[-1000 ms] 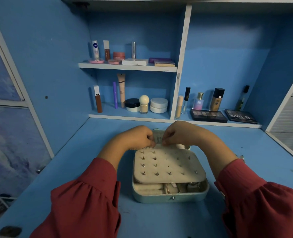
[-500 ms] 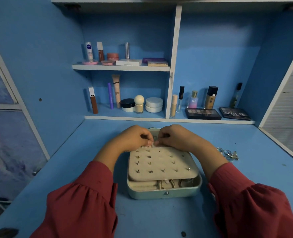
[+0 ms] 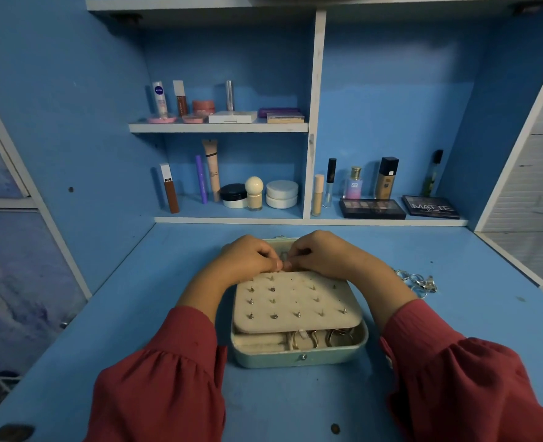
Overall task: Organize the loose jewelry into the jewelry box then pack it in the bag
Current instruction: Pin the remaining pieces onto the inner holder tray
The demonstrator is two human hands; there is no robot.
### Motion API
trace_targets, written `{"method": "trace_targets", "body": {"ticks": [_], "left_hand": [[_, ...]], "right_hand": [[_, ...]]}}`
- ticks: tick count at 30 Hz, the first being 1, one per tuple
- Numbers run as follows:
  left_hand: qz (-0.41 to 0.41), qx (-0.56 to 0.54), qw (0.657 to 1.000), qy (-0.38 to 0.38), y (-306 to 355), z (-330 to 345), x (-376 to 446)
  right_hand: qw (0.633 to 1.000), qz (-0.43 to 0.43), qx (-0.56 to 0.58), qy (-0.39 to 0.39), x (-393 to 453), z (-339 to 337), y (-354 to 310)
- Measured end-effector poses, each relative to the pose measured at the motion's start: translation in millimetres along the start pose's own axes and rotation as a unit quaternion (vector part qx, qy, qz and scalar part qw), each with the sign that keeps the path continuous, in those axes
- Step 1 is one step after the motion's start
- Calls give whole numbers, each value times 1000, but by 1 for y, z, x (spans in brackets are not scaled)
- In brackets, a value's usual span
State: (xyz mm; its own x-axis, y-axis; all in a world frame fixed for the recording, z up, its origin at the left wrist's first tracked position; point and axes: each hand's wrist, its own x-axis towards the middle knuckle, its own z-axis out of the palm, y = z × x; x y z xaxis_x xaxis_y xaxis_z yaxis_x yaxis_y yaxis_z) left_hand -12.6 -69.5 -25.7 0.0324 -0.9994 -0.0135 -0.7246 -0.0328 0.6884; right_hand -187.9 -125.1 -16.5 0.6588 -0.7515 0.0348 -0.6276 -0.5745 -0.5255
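Observation:
A pale green jewelry box (image 3: 299, 357) lies open on the blue desk in front of me. A cream earring panel (image 3: 295, 304) with several studs pushed through it rests over the box. Rings sit in the front compartments (image 3: 315, 339). My left hand (image 3: 248, 260) and my right hand (image 3: 321, 253) meet at the panel's far edge, fingertips curled together and pinching something very small that I cannot make out. Loose silver rings (image 3: 417, 280) lie on the desk to the right of my right forearm. No bag is in view.
Cosmetics stand on the shelves behind: bottles, jars and tubes (image 3: 254, 193), two dark eyeshadow palettes (image 3: 372, 208), and a white upright divider (image 3: 311, 122). The blue desk (image 3: 295, 403) runs to a white edge (image 3: 512, 260) at the right. Two dark spots mark the near desk.
Both hands stay at the panel's far edge, pinching together. The view has shifted so the loose rings at the right have come into sight.

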Motion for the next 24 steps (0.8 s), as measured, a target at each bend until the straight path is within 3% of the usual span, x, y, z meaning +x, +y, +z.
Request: {"method": "trace_targets", "body": {"ticks": [7, 14, 24], "left_hand": [[36, -65, 996, 46, 1, -3, -4], [27, 29, 999, 14, -3, -3, -1], [28, 29, 999, 26, -2, -2, 3]], "right_hand": [[993, 37, 30, 111, -5, -8, 11], [1000, -7, -17, 15, -6, 1, -2], [1000, 8, -16, 20, -3, 6, -7]]}}
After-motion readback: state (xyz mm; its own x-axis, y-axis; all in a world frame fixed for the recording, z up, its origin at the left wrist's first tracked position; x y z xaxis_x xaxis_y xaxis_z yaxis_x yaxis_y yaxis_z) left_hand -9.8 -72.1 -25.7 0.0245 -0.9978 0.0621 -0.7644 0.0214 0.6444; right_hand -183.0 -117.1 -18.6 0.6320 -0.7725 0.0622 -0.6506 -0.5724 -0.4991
